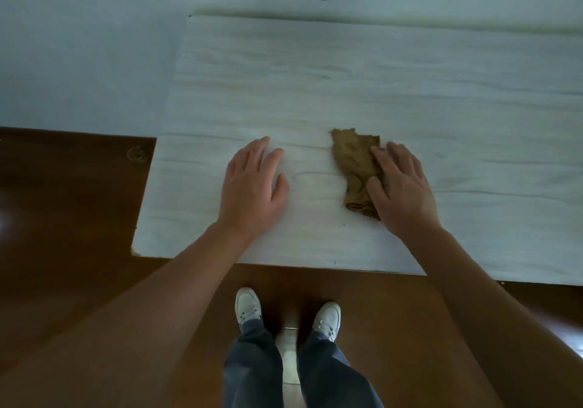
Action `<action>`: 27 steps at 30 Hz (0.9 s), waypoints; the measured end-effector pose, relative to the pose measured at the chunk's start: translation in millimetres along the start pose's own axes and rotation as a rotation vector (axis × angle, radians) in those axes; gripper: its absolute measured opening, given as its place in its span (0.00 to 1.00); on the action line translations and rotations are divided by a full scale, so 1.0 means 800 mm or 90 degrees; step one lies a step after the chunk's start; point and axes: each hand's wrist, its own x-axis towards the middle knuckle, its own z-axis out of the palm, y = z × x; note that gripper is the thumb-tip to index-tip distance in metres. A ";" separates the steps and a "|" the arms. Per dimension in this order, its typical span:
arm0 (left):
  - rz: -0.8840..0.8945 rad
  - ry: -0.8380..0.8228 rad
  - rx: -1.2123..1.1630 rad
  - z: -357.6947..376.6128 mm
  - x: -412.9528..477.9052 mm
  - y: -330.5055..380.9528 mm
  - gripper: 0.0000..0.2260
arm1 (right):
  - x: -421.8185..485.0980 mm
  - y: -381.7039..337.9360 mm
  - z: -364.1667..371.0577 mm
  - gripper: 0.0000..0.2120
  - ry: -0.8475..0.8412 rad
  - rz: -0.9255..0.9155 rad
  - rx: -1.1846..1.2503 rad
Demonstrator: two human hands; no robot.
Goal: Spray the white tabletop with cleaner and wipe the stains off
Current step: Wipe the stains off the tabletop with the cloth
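My right hand presses a rough, crumpled brown cloth on the matt, wood-grained white tabletop; the brown wooden floor below shines glossy.

Dim bluish light, soft blur throughout, wide-angle bending at edges — floor glare left

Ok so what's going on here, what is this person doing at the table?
A person stands at a white tabletop, wiping it by the look of it. Their right hand presses with straight fingers on a crumpled brown cloth lying on the surface. The left hand rests flat on the bare table beside it, apart from the cloth. A faint ring-shaped mark shows between the hands. No spray bottle is in view.
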 end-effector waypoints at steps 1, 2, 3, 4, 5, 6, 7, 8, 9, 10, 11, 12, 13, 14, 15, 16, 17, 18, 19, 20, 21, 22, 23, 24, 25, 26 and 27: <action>-0.003 0.009 0.006 0.004 0.005 0.000 0.20 | 0.003 0.001 -0.001 0.29 0.014 0.005 0.004; -0.015 0.014 0.010 0.008 0.008 -0.002 0.21 | 0.005 -0.001 0.000 0.29 0.025 -0.007 0.013; -0.033 0.015 0.013 0.011 0.009 -0.003 0.22 | 0.005 -0.005 0.003 0.28 0.030 -0.033 0.024; -0.047 0.016 0.016 0.014 0.009 -0.005 0.22 | 0.004 -0.010 0.008 0.26 0.030 -0.067 0.029; -0.052 0.017 0.020 0.016 0.009 -0.006 0.22 | 0.001 -0.014 0.014 0.26 0.025 -0.096 0.026; -0.051 0.018 0.024 0.018 0.009 -0.006 0.23 | -0.001 -0.018 0.021 0.25 0.021 -0.114 0.021; -0.048 0.017 0.026 0.018 0.010 -0.006 0.23 | -0.002 -0.022 0.026 0.25 0.026 -0.117 0.021; -0.046 0.015 0.029 0.018 0.011 -0.006 0.23 | -0.001 -0.024 0.030 0.25 0.034 -0.110 0.025; -0.047 0.013 0.033 0.018 0.012 -0.005 0.23 | 0.001 -0.027 0.032 0.25 0.041 -0.103 0.034; -0.049 0.011 0.040 0.017 0.013 -0.005 0.23 | 0.004 -0.031 0.034 0.25 0.041 -0.105 0.044; -0.051 0.011 0.048 0.017 0.014 -0.006 0.23 | 0.006 -0.035 0.037 0.25 0.034 -0.125 0.053; -0.051 0.011 0.054 0.017 0.014 -0.006 0.23 | 0.007 -0.040 0.038 0.25 0.024 -0.167 0.058; -0.050 0.012 0.057 0.018 0.014 -0.007 0.23 | 0.009 -0.042 0.039 0.24 0.012 -0.217 0.056; -0.049 0.013 0.055 0.018 0.013 -0.007 0.23 | 0.012 -0.041 0.037 0.24 0.000 -0.261 0.046; -0.050 0.012 0.053 0.019 0.013 -0.007 0.23 | 0.018 -0.036 0.032 0.24 -0.007 -0.285 0.035; -0.052 0.008 0.051 0.019 0.014 -0.007 0.24 | 0.027 -0.027 0.027 0.24 -0.002 -0.291 0.028; -0.055 0.003 0.051 0.019 0.014 -0.008 0.24 | 0.038 -0.016 0.019 0.23 0.016 -0.281 0.033; -0.058 -0.001 0.051 0.019 0.015 -0.008 0.24 | 0.050 -0.004 0.011 0.23 0.041 -0.261 0.051; -0.057 -0.003 0.054 0.020 0.015 -0.009 0.24 | 0.062 0.010 0.001 0.24 0.067 -0.237 0.075; -0.054 -0.005 0.059 0.020 0.015 -0.009 0.24 | 0.074 0.022 -0.009 0.24 0.087 -0.220 0.092; -0.050 -0.005 0.065 0.019 0.015 -0.009 0.24 | 0.087 0.033 -0.021 0.25 0.107 -0.211 0.098; -0.047 -0.007 0.070 0.020 0.015 -0.010 0.24 | 0.102 0.042 -0.032 0.25 0.127 -0.209 0.097; -0.047 -0.010 0.071 0.020 0.015 -0.010 0.24 | 0.117 0.051 -0.044 0.25 0.147 -0.207 0.094; -0.049 -0.011 0.071 0.020 0.015 -0.010 0.24 | 0.134 0.060 -0.056 0.25 0.167 -0.201 0.092; -0.052 -0.012 0.071 0.021 0.015 -0.009 0.24 | 0.151 0.071 -0.068 0.25 0.185 -0.188 0.085; -0.055 -0.010 0.071 0.021 0.015 -0.009 0.24 | 0.167 0.085 -0.078 0.25 0.196 -0.168 0.076; -0.057 -0.008 0.072 0.022 0.015 -0.009 0.24 | 0.181 0.100 -0.086 0.26 0.199 -0.142 0.066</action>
